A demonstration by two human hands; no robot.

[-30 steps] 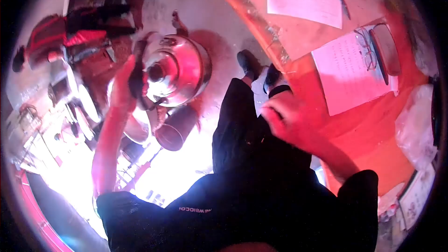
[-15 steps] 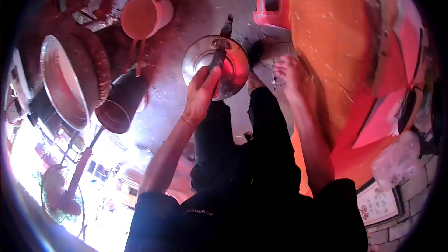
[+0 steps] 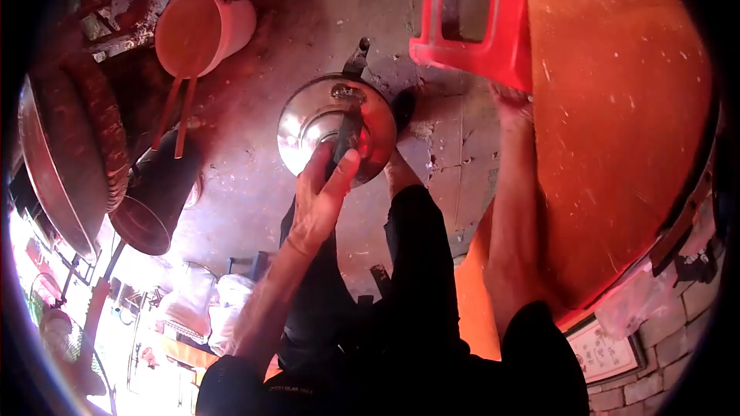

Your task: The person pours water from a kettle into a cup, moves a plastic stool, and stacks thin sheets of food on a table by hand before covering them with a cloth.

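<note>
A round metal kettle (image 3: 301,127) with a dark spout and a dark handle hangs or stands in front of my legs. My left hand (image 3: 325,185) is wrapped round the kettle's dark handle. On the right, my right hand (image 3: 512,100) is at the lower edge of a red plastic stool (image 3: 509,38), beside the orange tabletop. Its fingers are mostly hidden by the stool's edge, so its grip cannot be made out.
A pale bucket (image 3: 237,27) with two stick-like pieces stands at upper left. Large metal basins (image 3: 58,162) and a dark cylindrical container (image 3: 142,223) are at the left. The orange tabletop (image 3: 617,108) fills the right. A framed sheet (image 3: 605,350) is at lower right.
My right hand has gone from open beside the orange surface to the red stool's edge. The stool shows larger and lower in view. My left hand still holds the kettle, now slightly lower and further left.
</note>
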